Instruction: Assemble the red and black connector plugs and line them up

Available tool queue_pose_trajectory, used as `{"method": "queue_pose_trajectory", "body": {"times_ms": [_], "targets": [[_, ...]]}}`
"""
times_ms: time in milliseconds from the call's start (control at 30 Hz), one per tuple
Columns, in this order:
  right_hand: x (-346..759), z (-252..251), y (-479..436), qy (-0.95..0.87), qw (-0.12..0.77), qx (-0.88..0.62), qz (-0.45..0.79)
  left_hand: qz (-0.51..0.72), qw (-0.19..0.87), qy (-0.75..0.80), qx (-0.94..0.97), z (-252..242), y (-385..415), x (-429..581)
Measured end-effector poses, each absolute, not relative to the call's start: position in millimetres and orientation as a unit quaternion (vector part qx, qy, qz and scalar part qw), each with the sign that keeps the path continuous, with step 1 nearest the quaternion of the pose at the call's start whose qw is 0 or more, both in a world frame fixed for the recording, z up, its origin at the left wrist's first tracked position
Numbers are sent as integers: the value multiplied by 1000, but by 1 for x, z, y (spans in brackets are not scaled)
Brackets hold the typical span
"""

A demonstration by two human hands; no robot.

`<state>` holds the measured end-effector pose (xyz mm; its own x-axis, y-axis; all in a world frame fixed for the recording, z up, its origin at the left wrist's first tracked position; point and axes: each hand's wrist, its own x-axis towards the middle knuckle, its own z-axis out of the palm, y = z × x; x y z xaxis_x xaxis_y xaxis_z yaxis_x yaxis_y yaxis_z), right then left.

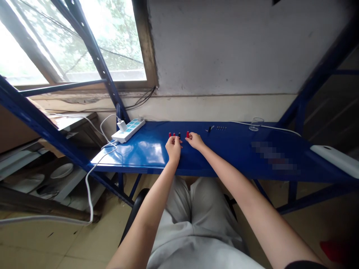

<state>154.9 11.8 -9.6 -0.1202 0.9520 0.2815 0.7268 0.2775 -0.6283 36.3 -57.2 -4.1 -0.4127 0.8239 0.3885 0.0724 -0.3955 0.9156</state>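
Nearest was the person's lap in pale grey trousers [193, 220], with both forearms stretched over it toward the blue bench [235, 145]. The left hand [173, 147] was bent inward with its fingers drawn together, just in front of a row of small pieces; whether it gripped one of them could not be told, since the fingers covered the spot. Beside it, a little to the right, the right hand [195, 140] appeared to pinch a red cylinder [187, 134] between thumb and fingertips, the piece about upright above the bench top.

The row at the left hand held two red pieces [169, 134] and a black piece [179, 134], their lower ends hidden by the fingers. The step in hand looked to be fine handling of these pieces, one at a time; a next move would call for a light fingertip grip, and for care not to knock the close neighbours.

Farther back and to the right lay a small dark item [209, 129] and a short line of tiny metal parts [221, 128], well apart from both hands. A clear glass [254, 125] stood beyond those, near a white cable, while a white power strip [129, 130] lay at the bench's left end, below the window [117, 41].
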Motion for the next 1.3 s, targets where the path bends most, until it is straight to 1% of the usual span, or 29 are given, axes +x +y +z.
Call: {"method": "queue_pose_trajectory", "body": {"times_ms": [200,300,567,900,1133,1233,1300], "targets": [[146,-11,23,-750,261,-587,158,680,270,492,472,-6,-55,37],[146,-10,25,-751,244,-594,154,678,271,493,472,-7,-55,36],[145,-9,27,-758,225,-596,140,672,271,491,483,-7,-56,38],[145,-4,23,-773,211,-585,129,647,229,501,527,-8,-59,39],[160,14,14,-802,185,-548,151,629,205,503,556,-10,-62,38],[186,26,5,-809,210,-528,153,598,173,499,603,-7,-66,42],[209,31,2,-807,214,-531,145,550,138,482,668,-2,-68,50]]}}
